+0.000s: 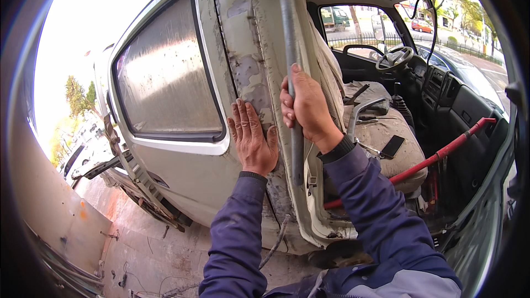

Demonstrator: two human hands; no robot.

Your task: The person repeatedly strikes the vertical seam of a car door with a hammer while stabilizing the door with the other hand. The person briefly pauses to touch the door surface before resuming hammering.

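Observation:
In my right hand (307, 105) is a metal hammer (288, 22), its grey handle upright and the fingers wrapped round the middle of it. The hammer's thin, pointed head is at the top, close to the cab's door pillar. My left hand (253, 138) lies flat against the body panel, fingers stretched out and pointing up, beside a dark vertical seam. Just above that hand the pillar (247, 72) of the beige truck cab (187, 174) shows scraped, patchy paint. A rear side window (165, 72) with dusty glass is left of the hand.
Right of the pillar, the open doorway shows a worn seat (381, 132) with a phone (392, 147) on it. A red bar (441, 154) slants across the doorway. The steering wheel (395, 59) is farther in. Cables and small parts lie on the ground (160, 259).

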